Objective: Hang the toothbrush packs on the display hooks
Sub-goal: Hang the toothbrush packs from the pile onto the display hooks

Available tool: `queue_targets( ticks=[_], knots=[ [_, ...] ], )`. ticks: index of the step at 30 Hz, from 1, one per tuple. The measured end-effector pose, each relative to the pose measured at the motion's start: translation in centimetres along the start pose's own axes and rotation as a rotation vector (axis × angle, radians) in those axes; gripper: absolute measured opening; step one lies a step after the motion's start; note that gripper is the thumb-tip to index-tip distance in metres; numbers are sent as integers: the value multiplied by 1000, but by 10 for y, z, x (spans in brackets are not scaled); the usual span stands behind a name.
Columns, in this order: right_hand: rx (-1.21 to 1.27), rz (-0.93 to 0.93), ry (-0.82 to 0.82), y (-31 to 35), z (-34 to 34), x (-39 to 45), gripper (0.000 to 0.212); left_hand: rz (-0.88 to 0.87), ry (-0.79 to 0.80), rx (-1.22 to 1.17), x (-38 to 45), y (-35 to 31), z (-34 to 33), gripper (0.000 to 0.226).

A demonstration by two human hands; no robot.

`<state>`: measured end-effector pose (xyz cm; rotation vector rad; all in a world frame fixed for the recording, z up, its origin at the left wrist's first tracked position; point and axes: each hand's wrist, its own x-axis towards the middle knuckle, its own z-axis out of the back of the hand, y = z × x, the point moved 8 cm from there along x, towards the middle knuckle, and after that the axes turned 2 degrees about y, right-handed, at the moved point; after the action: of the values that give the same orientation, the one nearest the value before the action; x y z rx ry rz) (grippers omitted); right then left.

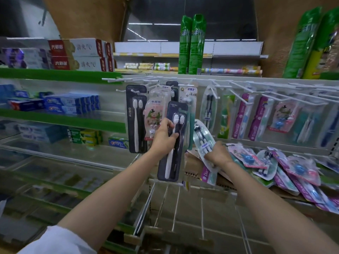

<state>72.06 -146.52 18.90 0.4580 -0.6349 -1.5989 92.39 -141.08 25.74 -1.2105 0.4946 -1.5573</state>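
While I have both hands busy at once, the main risk I see is a miss at the hook. My left hand [165,137] holds the dark toothbrush pack [173,142] by its middle, low in front of packs already hanging, so its top hole sits well below the white hooks [236,92] and I would be steering it from far down the card. A tall card held there could swing or twist, catch the pink cartoon pack [154,118] behind it, and knock that off its peg. The grip looks firm, I judge: fingers are curled round the pack's left edge with the thumb across its front.

My right hand [217,154] is down on the loose pile of packs [286,167] lying on the cardboard box [194,162], its fingers bent over a clear oval pack [202,139] that tilts up out of the heap. Whether they actually pinch it or only press on it I cannot tell. Pulling that one free could drag its neighbours off the sloping pile and onto the wire rack [176,204] below.
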Motion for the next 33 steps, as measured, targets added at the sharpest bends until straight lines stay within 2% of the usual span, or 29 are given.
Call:
queue_targets(
  ticks=[3,7,10,15,21,26,29,33],
  knots=[
    [167,-45,-33,0,7,-6,50,-41,-54,-23,7,-12,6,24],
    [242,-54,-110,4,20,-14,50,-86,-111,-38,15,-31,10,25],
    [300,-71,-132,9,27,-21,51,-39,-110,-67,24,-34,8,25],
    [284,-87,-162,10,41,-33,57,83,-20,-30,35,-28,-7,20],
    [264,-116,-139,-1,50,-39,67,51,-90,-88,33,-29,0,21],
    [287,-115,-106,-6,47,-42,57,32,-136,-134,35,-33,4,25],
    [287,-102,-94,-4,44,-43,53,7,-87,-94,37,-36,-1,25],
    [281,-56,-65,1,38,-46,46,59,3,15,39,-31,-11,24]
  ],
)
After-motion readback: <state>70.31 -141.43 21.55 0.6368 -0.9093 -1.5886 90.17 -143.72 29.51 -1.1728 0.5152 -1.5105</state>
